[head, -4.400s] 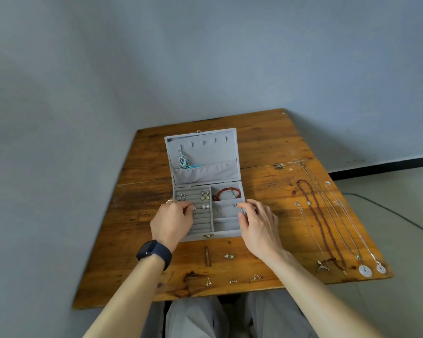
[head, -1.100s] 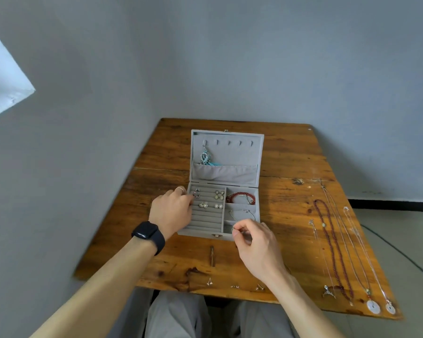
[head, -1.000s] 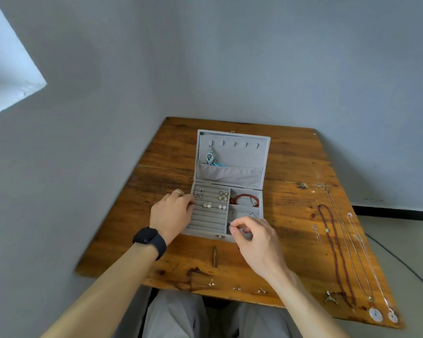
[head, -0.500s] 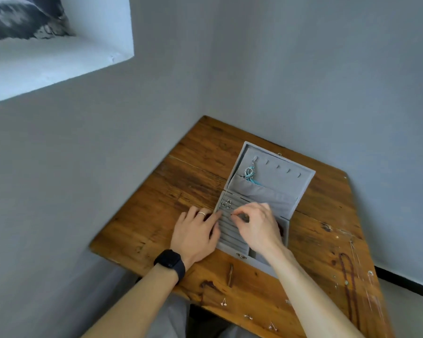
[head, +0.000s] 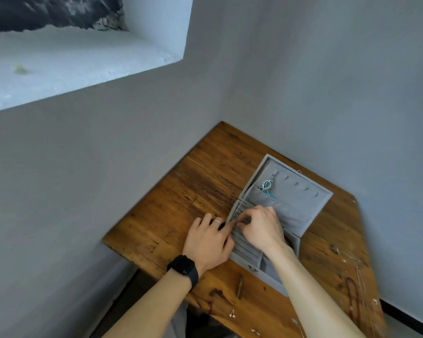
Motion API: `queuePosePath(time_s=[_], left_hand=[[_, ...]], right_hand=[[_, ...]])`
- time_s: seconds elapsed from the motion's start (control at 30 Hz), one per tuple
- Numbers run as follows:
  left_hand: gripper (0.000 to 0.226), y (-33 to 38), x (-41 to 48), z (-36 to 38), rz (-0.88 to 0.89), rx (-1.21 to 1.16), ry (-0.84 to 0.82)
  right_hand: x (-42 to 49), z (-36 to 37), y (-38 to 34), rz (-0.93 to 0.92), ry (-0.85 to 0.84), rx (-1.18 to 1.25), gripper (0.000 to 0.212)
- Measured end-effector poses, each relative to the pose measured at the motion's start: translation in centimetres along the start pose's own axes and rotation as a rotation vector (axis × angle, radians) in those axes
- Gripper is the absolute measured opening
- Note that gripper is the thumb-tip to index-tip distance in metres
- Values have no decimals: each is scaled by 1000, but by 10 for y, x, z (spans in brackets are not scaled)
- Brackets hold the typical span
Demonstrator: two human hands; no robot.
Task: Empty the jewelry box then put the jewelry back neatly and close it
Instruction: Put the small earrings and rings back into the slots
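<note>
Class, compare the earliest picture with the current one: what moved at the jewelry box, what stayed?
The right hand moved from the jewelry box's right compartments across to its ring rolls, fingertips pinched together. The left hand stayed at the box's left edge; the lid stayed open, turquoise pendant hanging inside.

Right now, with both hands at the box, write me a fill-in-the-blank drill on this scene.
The jewelry box lies ___, its inside showing.
The black watch is worn on the ___ wrist.
The turquoise pendant hangs from a hook in the box's ___.
The box rests on a ___ table.
Missing words: open; left; lid; wooden.
</note>
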State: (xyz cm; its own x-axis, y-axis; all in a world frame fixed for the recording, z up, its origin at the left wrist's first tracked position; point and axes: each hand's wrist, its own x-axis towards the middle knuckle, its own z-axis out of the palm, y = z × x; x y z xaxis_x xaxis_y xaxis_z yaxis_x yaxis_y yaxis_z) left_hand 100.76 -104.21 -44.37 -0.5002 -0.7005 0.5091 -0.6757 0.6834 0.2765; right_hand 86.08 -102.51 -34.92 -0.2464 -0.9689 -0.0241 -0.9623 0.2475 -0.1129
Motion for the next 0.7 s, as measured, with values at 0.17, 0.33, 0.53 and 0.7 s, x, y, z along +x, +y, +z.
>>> queuePosePath(time_s=[0.17, 0.33, 0.53, 0.7], left_hand=[[42, 0, -1, -1, 0, 5, -15], [40, -1, -1, -3, -10, -16, -21], [41, 0, 0, -9, -26, -35, -82], [42, 3, 2, -19, -51, -47, -156]], right_hand=[[-3, 7, -2, 17, 59, -9, 20], [-9, 11, 3, 23, 78, 103, 21], [-44, 5, 16, 69, 195, 348, 19], [-102, 5, 35, 131, 300, 497, 16]])
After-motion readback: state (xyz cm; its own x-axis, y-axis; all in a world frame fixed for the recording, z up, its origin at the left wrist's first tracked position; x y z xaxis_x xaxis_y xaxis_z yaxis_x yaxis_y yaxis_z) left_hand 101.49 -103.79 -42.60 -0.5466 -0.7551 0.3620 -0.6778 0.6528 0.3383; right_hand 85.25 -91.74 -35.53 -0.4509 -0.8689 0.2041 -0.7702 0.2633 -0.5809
